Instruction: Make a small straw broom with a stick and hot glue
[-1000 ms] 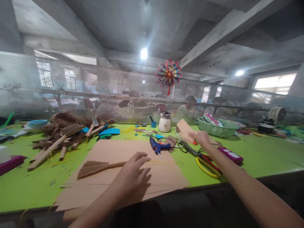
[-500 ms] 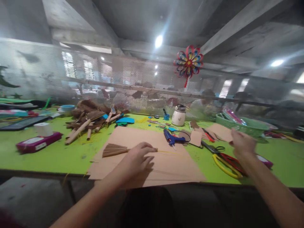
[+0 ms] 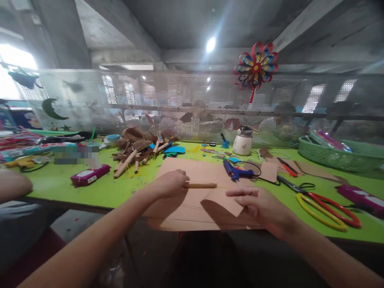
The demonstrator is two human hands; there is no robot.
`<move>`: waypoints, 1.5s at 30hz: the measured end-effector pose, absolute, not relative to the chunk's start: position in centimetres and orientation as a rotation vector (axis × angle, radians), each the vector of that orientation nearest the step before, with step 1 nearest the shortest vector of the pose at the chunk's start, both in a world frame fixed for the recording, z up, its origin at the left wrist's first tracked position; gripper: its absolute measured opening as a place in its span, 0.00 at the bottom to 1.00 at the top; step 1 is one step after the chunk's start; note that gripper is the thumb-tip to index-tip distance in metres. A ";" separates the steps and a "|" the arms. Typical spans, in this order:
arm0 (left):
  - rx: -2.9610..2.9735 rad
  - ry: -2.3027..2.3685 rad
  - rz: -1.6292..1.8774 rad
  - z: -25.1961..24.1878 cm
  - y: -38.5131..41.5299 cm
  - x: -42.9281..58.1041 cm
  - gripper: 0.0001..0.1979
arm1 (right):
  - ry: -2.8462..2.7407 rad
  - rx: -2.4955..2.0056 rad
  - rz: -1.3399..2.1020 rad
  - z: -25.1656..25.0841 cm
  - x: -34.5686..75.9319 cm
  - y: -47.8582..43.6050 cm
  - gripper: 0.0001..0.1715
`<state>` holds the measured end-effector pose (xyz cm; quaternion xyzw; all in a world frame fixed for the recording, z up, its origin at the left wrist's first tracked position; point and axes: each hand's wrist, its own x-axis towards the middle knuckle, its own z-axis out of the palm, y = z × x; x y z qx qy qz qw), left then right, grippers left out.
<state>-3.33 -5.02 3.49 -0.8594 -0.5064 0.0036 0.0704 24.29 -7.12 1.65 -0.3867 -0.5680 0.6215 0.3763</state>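
Observation:
A thin brown paper roll (image 3: 200,185) lies across a stack of large brown paper sheets (image 3: 177,166). My left hand (image 3: 171,183) is closed over the roll's left end, which it hides. A yellowish strand trails from the other end. Pinched in my right hand (image 3: 262,206) is a smaller piece of brown paper (image 3: 223,202), slightly curved and raised over the stack, casting a shadow. A blue hot glue gun (image 3: 238,172) rests just beyond my right hand, at the stack's far right corner.
Large scissors (image 3: 327,208) with red and yellow handles lie right, near a red cutter (image 3: 289,168) and a green basket (image 3: 339,154). A heap of brown paper rolls (image 3: 132,154) and a purple box (image 3: 90,175) are left. Another person's arm (image 3: 13,186) shows at far left.
My right hand has come from the paper pieces at right to the stack, bringing a brown piece. My left hand has shifted to the roll's left end, covering its fringed fan. The view has turned left.

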 end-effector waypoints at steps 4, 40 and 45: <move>-2.551 -1.427 0.082 2.7 -4.6 -3.1 0.10 | -1.490 -0.818 1.813 2.6 24.2 -8.5 0.27; -2.709 -1.487 -0.036 4.5 -7.7 -1.2 0.11 | -2.359 -0.753 0.240 3.0 24.6 -3.5 0.16; -2.630 -1.473 -0.027 3.1 -7.9 -1.4 0.11 | -2.460 -0.859 0.795 2.2 24.8 2.1 0.35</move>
